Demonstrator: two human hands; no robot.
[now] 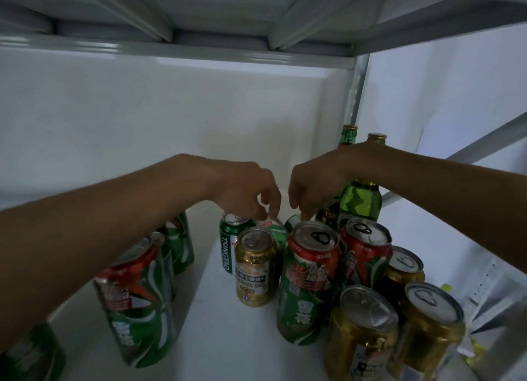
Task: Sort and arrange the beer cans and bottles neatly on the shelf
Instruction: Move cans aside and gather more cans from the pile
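Both hands reach to the back of the white shelf (222, 323). Left hand (251, 192) and right hand (310, 186) have fingers curled down onto a green can (278, 232) lying tilted behind the gold can (255, 266); grip itself is hidden, can't tell. Other cans stand upright, tabs up: Tsingtao can (229, 243), red-green cans (309, 283), gold ones front right. Green bottles (360, 201) upright, back right corner.
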